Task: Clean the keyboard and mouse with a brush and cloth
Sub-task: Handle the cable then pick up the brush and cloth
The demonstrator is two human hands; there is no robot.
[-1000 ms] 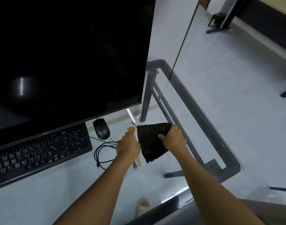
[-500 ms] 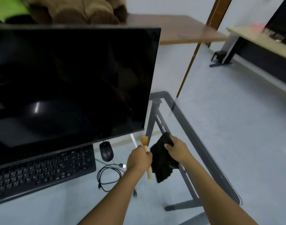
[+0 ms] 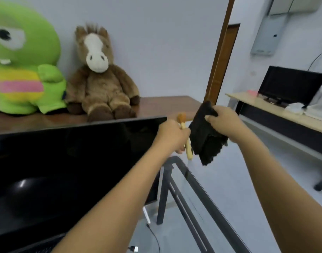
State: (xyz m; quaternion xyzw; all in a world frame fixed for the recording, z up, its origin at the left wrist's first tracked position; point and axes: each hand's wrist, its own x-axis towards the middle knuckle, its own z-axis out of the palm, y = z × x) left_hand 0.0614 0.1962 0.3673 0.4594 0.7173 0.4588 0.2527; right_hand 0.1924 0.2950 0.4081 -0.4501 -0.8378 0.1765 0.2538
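Observation:
My left hand grips a small wooden brush, its tan bristles poking out above my fist and the handle hanging below. Right beside it, my right hand holds a black cloth that droops in folds with a frayed lower edge. Both hands are raised in the air past the right edge of the monitor. Only a corner of the black keyboard shows at the bottom left, under my left forearm. The mouse is hidden.
A glass desk with a dark metal frame carries the monitor; a cable with a USB plug lies on it. Behind stand a green plush toy and a brown horse plush on a wooden table. Another desk with a monitor is at the right.
Both hands have risen from the desk surface with the brush and cloth. The camera has tilted upward, so the mouse and most of the keyboard dropped out of view.

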